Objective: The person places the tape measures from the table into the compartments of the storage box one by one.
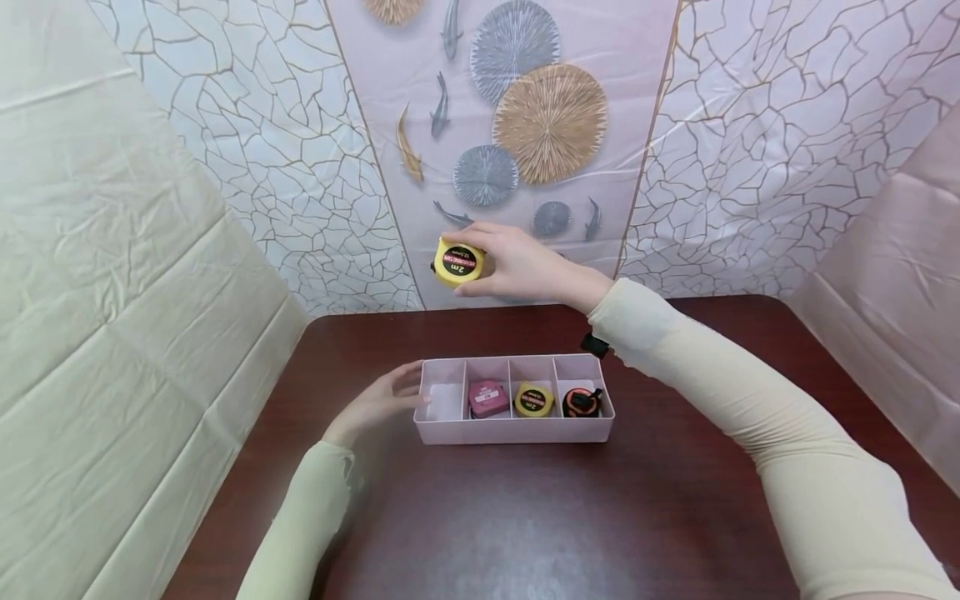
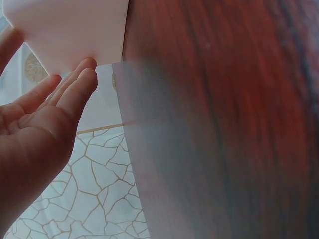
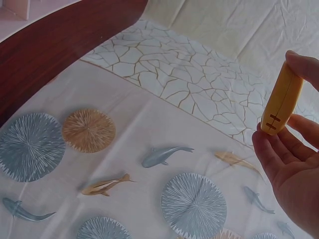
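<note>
Up in front of the back cloth, my right hand [image 1: 517, 265] pinches a yellow measuring tape [image 1: 459, 262] between thumb and fingers, its round black label facing me. The right wrist view shows this yellow tape [image 3: 282, 99] edge-on in the fingertips. Below it, on the table, stands a pale pink divided box [image 1: 513, 431]. My left hand [image 1: 381, 404] touches the box's left end with fairly straight fingers. The leftmost compartment holds nothing. Rightward from it lie a pink measuring tape [image 1: 488, 398], a second yellow tape [image 1: 534, 401] and an orange-and-black tape [image 1: 582, 403], one in each compartment.
The box stands on a dark reddish-brown table [image 1: 495, 517]. Patterned cloth [image 1: 247, 125] hangs behind the table's back edge, and plain pale cloth [image 1: 97, 333] walls the left side. Another cloth panel [image 1: 892, 275] closes the right.
</note>
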`<action>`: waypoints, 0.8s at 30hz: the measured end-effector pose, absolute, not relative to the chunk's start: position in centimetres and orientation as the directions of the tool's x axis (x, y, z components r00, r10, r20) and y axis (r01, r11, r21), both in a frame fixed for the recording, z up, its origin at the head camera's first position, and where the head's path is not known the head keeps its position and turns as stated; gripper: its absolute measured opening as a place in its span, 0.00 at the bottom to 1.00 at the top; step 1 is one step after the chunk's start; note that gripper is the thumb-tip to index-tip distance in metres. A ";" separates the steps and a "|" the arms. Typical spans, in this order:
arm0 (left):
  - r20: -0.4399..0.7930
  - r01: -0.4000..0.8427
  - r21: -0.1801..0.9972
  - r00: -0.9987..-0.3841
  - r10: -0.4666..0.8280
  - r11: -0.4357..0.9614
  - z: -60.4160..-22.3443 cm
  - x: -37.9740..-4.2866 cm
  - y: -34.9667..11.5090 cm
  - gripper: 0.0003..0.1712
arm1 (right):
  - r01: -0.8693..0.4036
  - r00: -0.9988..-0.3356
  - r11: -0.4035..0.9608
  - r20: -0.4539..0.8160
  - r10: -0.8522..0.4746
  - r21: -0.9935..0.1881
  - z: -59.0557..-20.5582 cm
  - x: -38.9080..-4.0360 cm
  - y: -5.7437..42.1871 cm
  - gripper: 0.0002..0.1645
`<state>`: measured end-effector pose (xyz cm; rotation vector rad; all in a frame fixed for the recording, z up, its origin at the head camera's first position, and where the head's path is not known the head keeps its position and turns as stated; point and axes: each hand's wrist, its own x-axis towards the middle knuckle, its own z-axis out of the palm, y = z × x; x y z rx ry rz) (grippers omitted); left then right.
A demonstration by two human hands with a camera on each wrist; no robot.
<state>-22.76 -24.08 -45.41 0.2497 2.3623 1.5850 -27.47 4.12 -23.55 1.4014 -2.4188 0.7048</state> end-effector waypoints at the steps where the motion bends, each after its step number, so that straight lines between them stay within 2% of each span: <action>1: -0.139 -0.017 0.924 -0.945 0.297 0.381 -45.4 -22.7 -24.1 0.39 | -0.864 -0.504 0.421 0.447 -0.739 -0.278 -23.6 -27.4 4.1 0.43; 19: -0.130 -0.012 0.929 -0.946 0.296 0.370 -45.6 -22.6 -24.1 0.38 | -0.847 -0.529 0.448 0.380 -0.759 -0.286 -24.7 -27.7 3.6 0.44; 24: -0.130 -0.009 0.925 -0.947 0.293 0.380 -45.4 -22.6 -24.0 0.38 | -0.857 -0.514 0.440 0.377 -0.770 -0.270 -25.3 -27.7 3.3 0.44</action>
